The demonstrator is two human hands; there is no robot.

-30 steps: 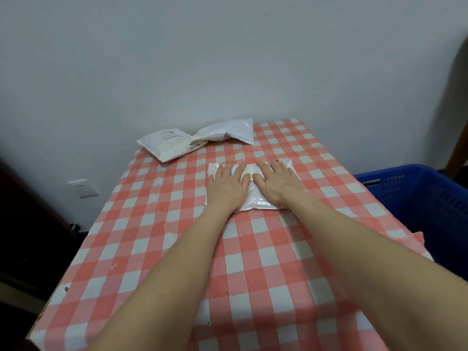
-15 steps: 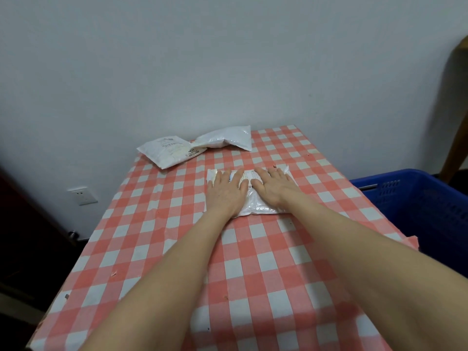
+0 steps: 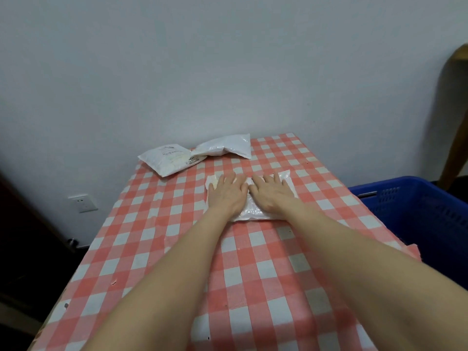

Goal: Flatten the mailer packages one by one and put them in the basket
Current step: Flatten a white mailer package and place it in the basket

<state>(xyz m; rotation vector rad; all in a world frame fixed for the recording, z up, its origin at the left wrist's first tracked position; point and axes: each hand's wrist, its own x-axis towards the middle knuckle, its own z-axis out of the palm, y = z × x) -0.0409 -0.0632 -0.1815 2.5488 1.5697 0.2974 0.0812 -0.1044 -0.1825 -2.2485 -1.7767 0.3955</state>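
Note:
A white mailer package [image 3: 249, 214] lies flat in the middle of the red-and-white checked table [image 3: 177, 249]. My left hand [image 3: 226, 195] presses on its left half with straight fingers. My right hand [image 3: 272, 193] presses on its right half, palm down, beside the left. Most of the mailer is hidden under both hands. Two more white mailers lie at the table's far edge: one with a printed label [image 3: 169, 159] on the left, a puffy one [image 3: 225, 146] to its right. The blue basket [image 3: 415, 211] stands off the table's right side.
A white wall rises right behind the table. A wall socket [image 3: 82, 203] sits low on the left. A wooden piece [image 3: 455, 110] leans at the far right, behind the basket. Dark floor lies left of the table.
Both hands stay pressed on the mailer, shifting only slightly on it. The view has tilted up a little, so the table sits lower in the frame.

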